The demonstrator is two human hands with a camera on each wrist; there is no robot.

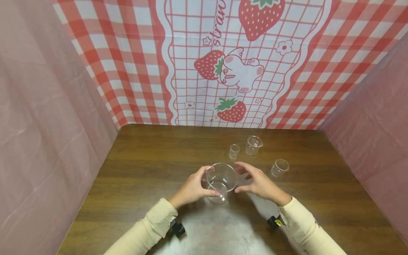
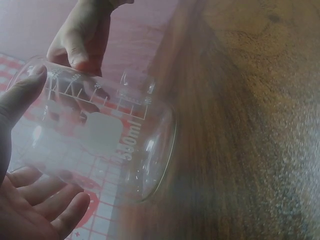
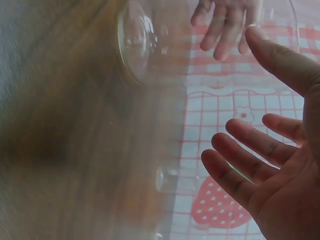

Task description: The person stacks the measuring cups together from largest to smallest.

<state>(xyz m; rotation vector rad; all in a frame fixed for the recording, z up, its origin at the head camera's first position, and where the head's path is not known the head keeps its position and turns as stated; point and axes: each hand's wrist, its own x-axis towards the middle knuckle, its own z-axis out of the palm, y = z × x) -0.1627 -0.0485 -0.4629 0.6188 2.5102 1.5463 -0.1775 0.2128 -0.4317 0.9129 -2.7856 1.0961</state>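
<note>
A large clear glass beaker [image 1: 222,180] stands upright over the table in the head view, its white scale and "500ml" print showing in the left wrist view. My left hand [image 1: 195,186] holds it from the left, thumb across the front near the rim and fingers round the far side. On the other side, my right hand [image 1: 258,182] is spread with its thumb and fingertips close to the rim. In the right wrist view the right thumb [image 3: 280,57] overlaps the glass, while the other fingers are straight and apart from it.
Three smaller glass beakers stand beyond and to the right: a tiny one [image 1: 234,151], a spouted one [image 1: 254,146] and a low one [image 1: 280,168] beside the right hand. The wooden table [image 1: 143,159] meets a strawberry-print cloth [image 1: 140,71] at the back; pink curtains hang at both sides.
</note>
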